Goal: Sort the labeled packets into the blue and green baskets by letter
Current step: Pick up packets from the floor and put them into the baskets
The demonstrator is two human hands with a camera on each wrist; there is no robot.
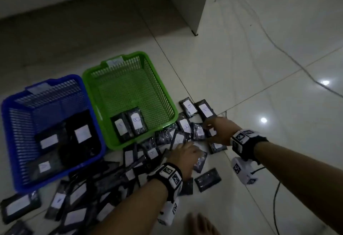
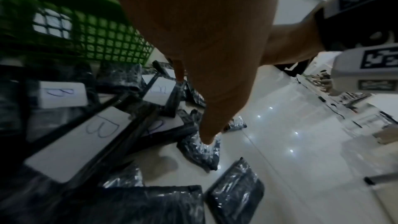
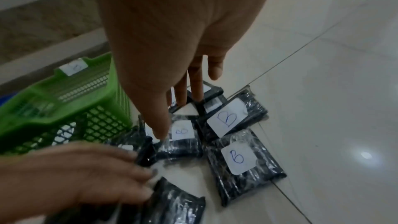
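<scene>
Both hands are down among the packets [image 1: 199, 131] beside the green basket [image 1: 168, 103]: left hand [image 1: 183, 154] and right hand [image 1: 219, 130] fingers extended, gripping nothing visible.

I see a glossy pale tiled floor [image 1: 241, 68] with bright light reflections [image 1: 263, 120]. A thin cable [image 1: 289, 56] runs across it at right. A white cabinet panel [image 1: 187, 1] stands at top; a bare foot [image 1: 201, 224] shows at the bottom edge.
</scene>
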